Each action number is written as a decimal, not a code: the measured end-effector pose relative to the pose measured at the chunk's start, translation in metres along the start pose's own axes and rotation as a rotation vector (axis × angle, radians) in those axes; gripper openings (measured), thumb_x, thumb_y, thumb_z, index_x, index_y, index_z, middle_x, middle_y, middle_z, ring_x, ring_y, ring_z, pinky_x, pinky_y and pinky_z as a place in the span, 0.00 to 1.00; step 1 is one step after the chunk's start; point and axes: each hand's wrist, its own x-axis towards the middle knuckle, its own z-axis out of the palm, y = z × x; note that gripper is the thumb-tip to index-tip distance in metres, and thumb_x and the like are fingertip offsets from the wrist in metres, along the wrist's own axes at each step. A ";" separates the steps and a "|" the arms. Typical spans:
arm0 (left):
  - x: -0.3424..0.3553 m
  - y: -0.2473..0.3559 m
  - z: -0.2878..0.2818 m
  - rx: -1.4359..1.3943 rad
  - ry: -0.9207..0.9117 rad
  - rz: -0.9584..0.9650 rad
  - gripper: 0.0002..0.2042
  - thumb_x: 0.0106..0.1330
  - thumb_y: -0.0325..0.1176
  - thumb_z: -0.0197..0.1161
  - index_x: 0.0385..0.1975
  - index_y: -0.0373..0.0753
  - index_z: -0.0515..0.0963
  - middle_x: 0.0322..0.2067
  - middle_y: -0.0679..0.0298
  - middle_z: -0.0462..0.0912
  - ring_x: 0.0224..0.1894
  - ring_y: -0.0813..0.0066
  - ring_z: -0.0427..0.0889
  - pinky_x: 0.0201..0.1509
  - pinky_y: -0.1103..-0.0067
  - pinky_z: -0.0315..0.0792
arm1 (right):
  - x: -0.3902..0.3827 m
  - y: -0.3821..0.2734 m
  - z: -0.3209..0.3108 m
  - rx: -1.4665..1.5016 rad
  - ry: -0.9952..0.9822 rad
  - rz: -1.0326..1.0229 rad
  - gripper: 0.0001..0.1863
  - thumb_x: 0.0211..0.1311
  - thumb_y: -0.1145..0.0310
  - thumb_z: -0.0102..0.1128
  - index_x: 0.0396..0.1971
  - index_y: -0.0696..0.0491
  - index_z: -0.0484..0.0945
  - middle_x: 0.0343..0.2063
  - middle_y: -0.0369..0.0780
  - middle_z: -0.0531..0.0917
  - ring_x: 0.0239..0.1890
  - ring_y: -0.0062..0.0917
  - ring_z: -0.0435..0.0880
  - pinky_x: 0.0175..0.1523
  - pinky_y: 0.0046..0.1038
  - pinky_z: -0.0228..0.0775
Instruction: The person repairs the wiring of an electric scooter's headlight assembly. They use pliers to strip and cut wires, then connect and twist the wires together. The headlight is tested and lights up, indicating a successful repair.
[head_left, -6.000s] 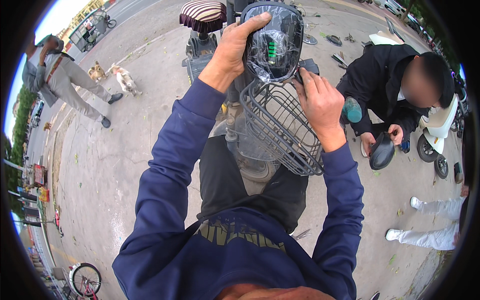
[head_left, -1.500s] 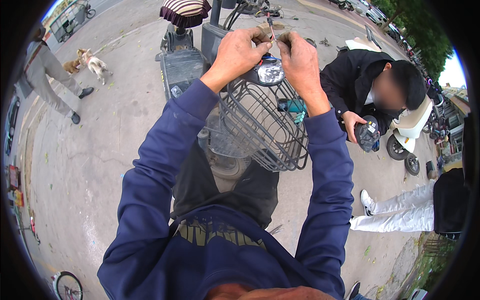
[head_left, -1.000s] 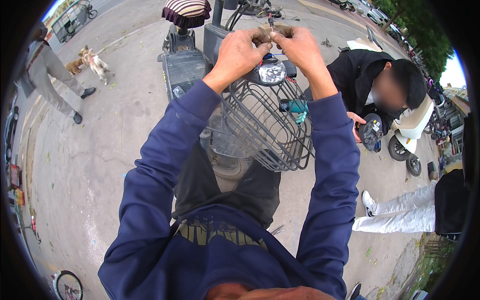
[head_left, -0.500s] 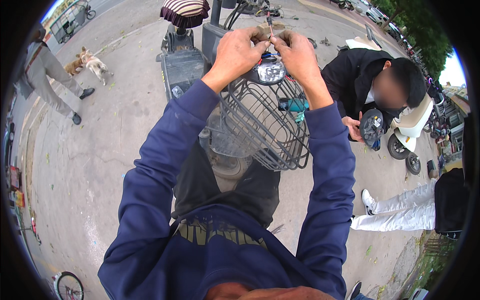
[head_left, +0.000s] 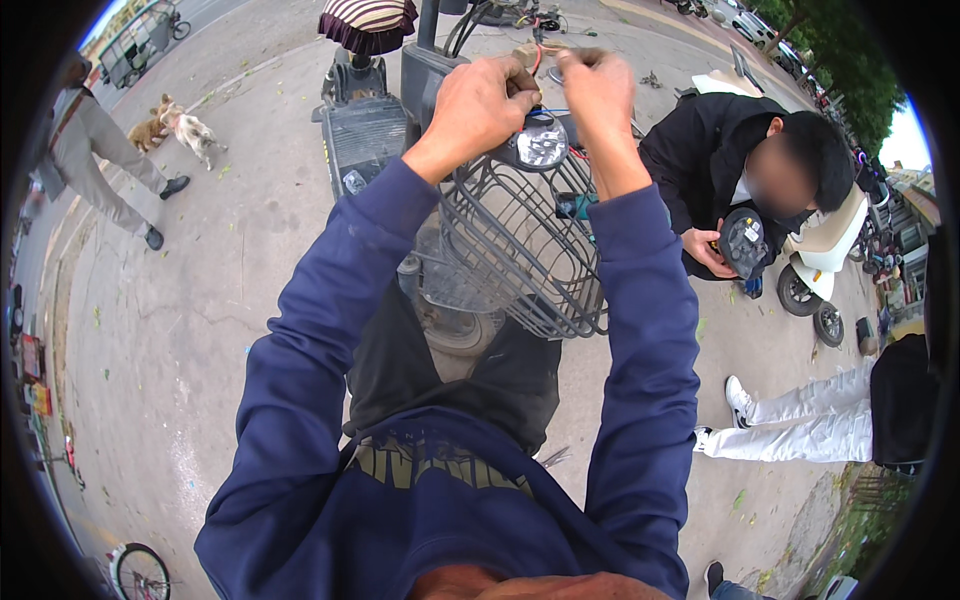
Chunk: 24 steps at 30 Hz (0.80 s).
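Both my hands are raised above the front of an electric scooter. My left hand [head_left: 482, 108] is closed in a pinch around thin wires beside the handlebar stem. My right hand [head_left: 598, 98] is a little apart from it, slightly blurred, its thumb and forefinger pinching a reddish wire [head_left: 543, 50] that bends up between the hands. Just below them, a round black-rimmed headlight [head_left: 541, 147] with a shiny face rests at the top of the black wire basket [head_left: 520, 255]. A blue wire shows near the headlight. The wire ends are hidden by my fingers.
A teal object [head_left: 574, 206] lies in the basket. At right a crouching person in black holds a black rounded part [head_left: 743, 243]; behind stands a white scooter [head_left: 828, 235]. Someone in white trousers [head_left: 810, 420] is nearer. Two dogs [head_left: 190, 132] and a walker are at left.
My right hand has moved up and away from the left, drawing the reddish wire along. My left hand stays put. The crouching person has turned the black part.
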 end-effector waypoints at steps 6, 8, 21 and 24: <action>-0.005 0.002 -0.003 -0.079 0.052 0.012 0.13 0.71 0.36 0.65 0.43 0.30 0.80 0.25 0.59 0.84 0.25 0.76 0.80 0.33 0.76 0.74 | 0.015 -0.009 -0.009 0.151 -0.089 -0.046 0.16 0.66 0.64 0.65 0.39 0.63 0.87 0.30 0.46 0.90 0.33 0.28 0.89 0.43 0.31 0.78; -0.003 -0.012 0.006 -0.227 0.061 -0.062 0.14 0.71 0.36 0.65 0.43 0.28 0.79 0.26 0.59 0.84 0.27 0.77 0.80 0.33 0.76 0.74 | 0.019 0.005 -0.009 0.046 -0.064 -0.135 0.15 0.67 0.64 0.64 0.38 0.62 0.88 0.29 0.45 0.90 0.32 0.28 0.89 0.43 0.32 0.78; 0.022 -0.027 0.005 -0.122 -0.116 -0.119 0.17 0.67 0.39 0.69 0.44 0.29 0.87 0.23 0.63 0.83 0.26 0.81 0.77 0.32 0.79 0.72 | -0.028 0.020 -0.018 -0.312 -0.036 -0.267 0.13 0.72 0.63 0.60 0.41 0.60 0.83 0.32 0.46 0.90 0.39 0.42 0.90 0.46 0.42 0.78; 0.018 -0.020 -0.001 -0.098 -0.108 -0.121 0.16 0.67 0.40 0.69 0.43 0.31 0.88 0.23 0.63 0.83 0.26 0.80 0.77 0.32 0.77 0.72 | -0.038 0.016 -0.022 -0.220 0.045 -0.181 0.13 0.73 0.64 0.59 0.41 0.59 0.82 0.31 0.48 0.89 0.39 0.44 0.89 0.47 0.43 0.77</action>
